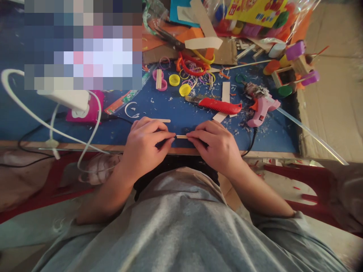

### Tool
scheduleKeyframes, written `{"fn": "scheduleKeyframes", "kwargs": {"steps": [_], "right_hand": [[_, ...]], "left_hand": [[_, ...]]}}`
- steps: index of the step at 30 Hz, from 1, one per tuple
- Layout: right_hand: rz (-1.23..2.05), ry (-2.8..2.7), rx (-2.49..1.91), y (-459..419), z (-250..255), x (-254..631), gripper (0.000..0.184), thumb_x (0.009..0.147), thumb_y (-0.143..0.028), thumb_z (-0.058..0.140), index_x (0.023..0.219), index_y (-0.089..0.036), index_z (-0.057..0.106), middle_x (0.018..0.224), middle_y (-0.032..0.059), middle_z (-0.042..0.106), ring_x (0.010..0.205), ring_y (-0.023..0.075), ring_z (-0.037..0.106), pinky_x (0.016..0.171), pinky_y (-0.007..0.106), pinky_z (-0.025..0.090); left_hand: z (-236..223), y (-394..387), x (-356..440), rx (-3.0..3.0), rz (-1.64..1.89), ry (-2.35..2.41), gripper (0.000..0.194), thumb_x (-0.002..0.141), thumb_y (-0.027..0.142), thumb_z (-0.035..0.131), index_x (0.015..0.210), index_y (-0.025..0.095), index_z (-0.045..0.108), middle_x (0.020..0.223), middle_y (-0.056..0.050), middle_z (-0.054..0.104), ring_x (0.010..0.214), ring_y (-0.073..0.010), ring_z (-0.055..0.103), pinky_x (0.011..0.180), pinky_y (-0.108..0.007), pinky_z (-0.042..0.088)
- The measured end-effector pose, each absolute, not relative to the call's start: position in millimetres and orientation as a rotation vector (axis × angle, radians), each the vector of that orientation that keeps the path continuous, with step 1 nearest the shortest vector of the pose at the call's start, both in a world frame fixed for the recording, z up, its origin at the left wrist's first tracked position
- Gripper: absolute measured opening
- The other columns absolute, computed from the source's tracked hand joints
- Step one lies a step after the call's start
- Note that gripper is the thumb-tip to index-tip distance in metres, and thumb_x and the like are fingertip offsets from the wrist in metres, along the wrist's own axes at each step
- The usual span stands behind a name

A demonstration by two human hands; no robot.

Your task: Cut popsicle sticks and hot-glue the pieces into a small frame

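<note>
My left hand (149, 141) and my right hand (217, 143) face each other at the table's near edge. Between their pinched fingertips are thin pale wooden sticks (182, 136), held level side by side; the fingers hide both ends. Another flat wooden stick (164, 120) lies just beyond my left hand. Past my right hand are a red-handled utility knife (219, 105) and pale cardboard strips (226, 91). A pink glue gun (263, 110) with a clear glue stick (312, 136) in its back rests to the right.
Scissors (195, 70), yellow caps (174, 79) and paper scraps clutter the blue tabletop (164, 104). A small wooden-and-cap model (297, 64) stands at the right. A white charger (66, 99) sits in a pink socket block (85, 113), its cable looping over the left edge.
</note>
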State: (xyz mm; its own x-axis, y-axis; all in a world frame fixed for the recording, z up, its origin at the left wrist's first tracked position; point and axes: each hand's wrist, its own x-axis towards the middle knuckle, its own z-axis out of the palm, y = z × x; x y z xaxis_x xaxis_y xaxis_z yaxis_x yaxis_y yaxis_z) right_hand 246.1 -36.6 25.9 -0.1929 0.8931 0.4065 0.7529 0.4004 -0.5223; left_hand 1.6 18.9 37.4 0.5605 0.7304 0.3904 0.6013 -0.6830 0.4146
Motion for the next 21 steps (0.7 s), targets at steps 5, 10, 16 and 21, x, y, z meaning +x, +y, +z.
{"fn": "scheduleKeyframes", "kwargs": {"steps": [5, 10, 16, 21], "right_hand": [[0.256, -2.000, -1.402, -37.1, 25.8, 246.4, 0.020, 0.112, -0.024, 0.069, 0.107, -0.026, 0.088, 0.104, 0.0085, 0.082, 0.094, 0.0247, 0.072, 0.089, 0.046, 0.061], [0.249, -2.000, -1.383, -36.8, 27.5, 246.2, 0.018, 0.112, -0.023, 0.070, 0.107, -0.024, 0.087, 0.103, 0.0087, 0.082, 0.093, 0.0242, 0.072, 0.088, 0.045, 0.061], [0.280, -2.001, -1.402, -37.7, 30.3, 246.7, 0.015, 0.112, -0.022, 0.071, 0.109, -0.027, 0.085, 0.104, 0.0080, 0.082, 0.094, 0.0248, 0.074, 0.086, 0.046, 0.062], [0.246, -1.986, -1.422, -40.1, 33.8, 244.6, 0.008, 0.109, -0.020, 0.075, 0.110, -0.025, 0.080, 0.104, 0.0081, 0.079, 0.092, 0.0236, 0.074, 0.086, 0.044, 0.063]], "left_hand": [[36.8, 12.3, 0.6, 2.561, 0.819, 1.126, 0.020, 0.109, 0.024, 0.072, 0.109, 0.027, 0.091, 0.106, -0.007, 0.085, 0.109, -0.0302, 0.077, 0.097, -0.053, 0.059], [37.3, 12.6, -0.5, 2.561, 0.829, 1.110, 0.018, 0.107, 0.022, 0.073, 0.109, 0.027, 0.090, 0.105, -0.005, 0.085, 0.107, -0.0299, 0.077, 0.094, -0.052, 0.059], [40.9, 12.8, 1.7, 2.511, 0.795, 1.163, 0.016, 0.105, 0.021, 0.074, 0.114, 0.024, 0.087, 0.113, -0.009, 0.084, 0.113, -0.0328, 0.078, 0.097, -0.056, 0.061], [43.6, 15.1, 3.2, 2.526, 0.763, 1.172, 0.015, 0.105, 0.021, 0.073, 0.115, 0.024, 0.085, 0.115, -0.008, 0.084, 0.112, -0.0327, 0.078, 0.098, -0.056, 0.060]]}}
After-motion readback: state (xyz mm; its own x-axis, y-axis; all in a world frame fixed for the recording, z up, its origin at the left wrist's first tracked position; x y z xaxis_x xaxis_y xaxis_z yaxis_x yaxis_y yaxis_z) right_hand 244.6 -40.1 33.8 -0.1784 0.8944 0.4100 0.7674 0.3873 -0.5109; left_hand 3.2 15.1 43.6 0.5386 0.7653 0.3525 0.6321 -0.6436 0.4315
